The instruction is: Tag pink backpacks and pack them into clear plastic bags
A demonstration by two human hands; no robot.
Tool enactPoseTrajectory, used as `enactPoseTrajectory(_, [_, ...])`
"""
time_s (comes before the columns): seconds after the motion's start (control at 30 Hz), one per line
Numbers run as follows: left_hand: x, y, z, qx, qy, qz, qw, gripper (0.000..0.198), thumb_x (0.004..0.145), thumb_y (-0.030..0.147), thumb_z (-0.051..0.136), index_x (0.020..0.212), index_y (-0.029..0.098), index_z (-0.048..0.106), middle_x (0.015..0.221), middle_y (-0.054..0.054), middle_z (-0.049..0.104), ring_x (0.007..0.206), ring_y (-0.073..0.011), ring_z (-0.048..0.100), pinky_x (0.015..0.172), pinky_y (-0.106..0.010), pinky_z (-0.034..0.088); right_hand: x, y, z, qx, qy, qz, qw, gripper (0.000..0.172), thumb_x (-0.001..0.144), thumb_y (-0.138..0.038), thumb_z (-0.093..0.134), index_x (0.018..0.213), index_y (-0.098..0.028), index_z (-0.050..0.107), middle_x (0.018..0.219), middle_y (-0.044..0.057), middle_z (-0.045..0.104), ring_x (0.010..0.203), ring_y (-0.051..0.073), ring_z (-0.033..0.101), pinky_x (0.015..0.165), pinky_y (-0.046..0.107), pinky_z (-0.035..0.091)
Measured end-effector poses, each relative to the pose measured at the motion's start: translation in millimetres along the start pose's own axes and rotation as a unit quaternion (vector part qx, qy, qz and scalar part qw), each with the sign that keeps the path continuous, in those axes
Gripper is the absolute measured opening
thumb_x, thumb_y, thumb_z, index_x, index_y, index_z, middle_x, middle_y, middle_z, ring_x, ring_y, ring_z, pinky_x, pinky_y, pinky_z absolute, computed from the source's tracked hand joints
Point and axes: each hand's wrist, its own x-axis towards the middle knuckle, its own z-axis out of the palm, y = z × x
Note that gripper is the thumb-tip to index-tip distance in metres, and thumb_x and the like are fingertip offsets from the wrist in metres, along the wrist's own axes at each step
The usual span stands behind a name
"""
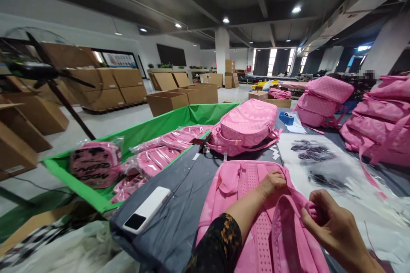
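Pink backpack (261, 239) lies straps-up, unwrapped and seemingly unfinished, at bottom centre; plastic-wrapped bags (156, 160) rest left of centre. Our right hand (336, 224) pinches its right edge; our left hand's (272, 184) grip we cannot tell.

this is a factory workshop. cardboard cartons (128, 79) stand stacked, pink backpacks (323, 94) are piled on the desk (188, 187), and plastic-wrapped bags (156, 161) lie in a green bin (169, 122).
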Motion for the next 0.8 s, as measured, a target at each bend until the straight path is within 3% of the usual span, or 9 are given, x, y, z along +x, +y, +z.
enactPoseTrajectory(0.1, [0,3,-4.5,-0.030,-0.009,-0.024,0.999,0.012,0.092,0.018,0.065,0.088,0.016,0.076,0.083,-0.005,0.074,0.080,-0.0157,0.065,0.099,-0.035,0.046,-22,-17,-10,0.028,0.032,0.047,0.998,0.025,0.091,-0.049,0.058,0.085,-0.026,0.048,0.061,-0.005,0.050,0.048,0.009,0.050,0.048,0.017,0.044])
enactPoseTrajectory(0.23, [-1,20,-32.3,-0.048,-0.017,-0.054,0.997,0.021,0.090,0.025,0.071,0.108,0.016,0.074,0.094,-0.008,0.076,0.089,-0.0188,0.069,0.091,-0.033,0.052,-28,-10,-26,0.028,0.054,0.101,0.993,0.035,0.089,-0.058,0.060,0.085,-0.025,0.050,0.061,-0.005,0.052,0.049,0.009,0.052,0.049,0.015,0.044])
enactPoseTrajectory(0.33, [6,45,-62.1,-0.088,0.012,-0.038,0.995,0.054,0.086,0.040,0.076,0.133,0.019,0.062,0.126,-0.014,0.070,0.118,-0.0254,0.063,0.103,-0.038,0.048,-11,1,-42,0.015,0.037,0.092,0.995,0.040,0.084,-0.063,0.064,0.084,-0.023,0.055,0.060,-0.003,0.058,0.049,0.010,0.056,0.048,0.016,0.046])
enactPoseTrajectory(0.4, [15,65,-77.2,-0.152,0.004,-0.002,0.988,0.050,0.090,0.040,0.070,0.135,0.022,0.060,0.134,-0.013,0.066,0.128,-0.0251,0.058,0.110,-0.039,0.042,7,4,-52,0.003,0.007,0.065,0.998,0.043,0.081,-0.064,0.066,0.080,-0.022,0.058,0.058,-0.002,0.058,0.047,0.011,0.055,0.046,0.018,0.045])
enactPoseTrajectory(0.5, [30,91,-86.1,-0.261,-0.016,-0.004,0.965,0.035,0.095,0.032,0.064,0.127,0.019,0.066,0.124,-0.012,0.071,0.117,-0.0229,0.065,0.105,-0.036,0.047,35,3,-66,0.002,-0.050,0.065,0.997,0.048,0.079,-0.068,0.066,0.077,-0.021,0.060,0.058,-0.001,0.057,0.051,0.013,0.052,0.046,0.022,0.043])
enactPoseTrajectory(0.6, [43,109,-85.2,-0.333,0.037,-0.029,0.942,0.039,0.096,0.028,0.062,0.134,0.018,0.059,0.129,-0.012,0.068,0.118,-0.0226,0.064,0.103,-0.036,0.049,58,6,-77,0.059,-0.108,0.104,0.987,0.054,0.077,-0.075,0.063,0.073,-0.021,0.060,0.058,0.000,0.055,0.052,0.014,0.049,0.045,0.024,0.040])
enactPoseTrajectory(0.67, [52,115,-86.7,-0.292,0.063,-0.004,0.954,0.036,0.100,0.029,0.054,0.134,0.017,0.058,0.128,-0.012,0.068,0.117,-0.0221,0.064,0.102,-0.036,0.050,66,8,-81,0.085,-0.114,0.122,0.982,0.057,0.075,-0.078,0.061,0.073,-0.021,0.060,0.057,-0.001,0.052,0.051,0.014,0.046,0.045,0.025,0.038])
enactPoseTrajectory(0.8, [62,108,-101.2,-0.061,0.058,0.020,0.996,0.031,0.102,0.030,0.048,0.122,0.014,0.066,0.108,-0.014,0.073,0.104,-0.0251,0.067,0.101,-0.044,0.049,74,8,-79,0.056,-0.076,0.091,0.991,0.062,0.069,-0.082,0.064,0.075,-0.020,0.063,0.061,0.000,0.054,0.056,0.015,0.047,0.048,0.026,0.037])
